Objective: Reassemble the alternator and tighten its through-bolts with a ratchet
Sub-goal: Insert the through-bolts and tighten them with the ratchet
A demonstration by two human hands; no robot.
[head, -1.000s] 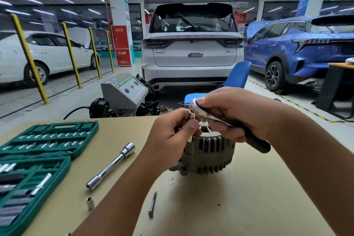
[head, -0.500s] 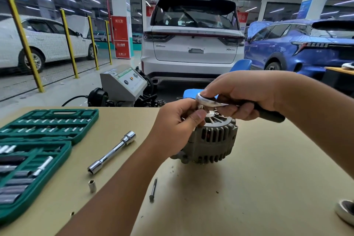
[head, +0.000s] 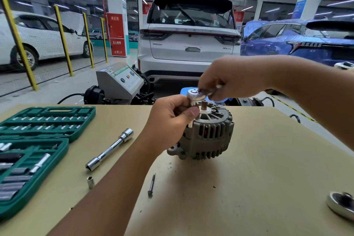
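Left hand: its fingers are curling round the slim socket extension that is standing upright below the ratchet head, thumb pressing it from the near side.
Right hand: its fingers are closing round the handle of the ratchet, which is sticking out leftward past the fingertips; the handle itself is lying hidden inside the fist.
Ratchet head: it is sitting just above the left thumb, on top of the extension.
Alternator: it is standing on the tan table, shaft end up, just right of the left fingers and below the right ones; the extension is running down along its left rim.
Loose bolt: it is lying on the table, nearer the camera than the left hand and well apart from it.
Long socket bar: it is lying left of the left forearm.
Small socket: it is standing just beyond the bar's near end.
Green tool case: it is lying open at the far left.
Round metal part: it is lying blurred at the lower right edge.
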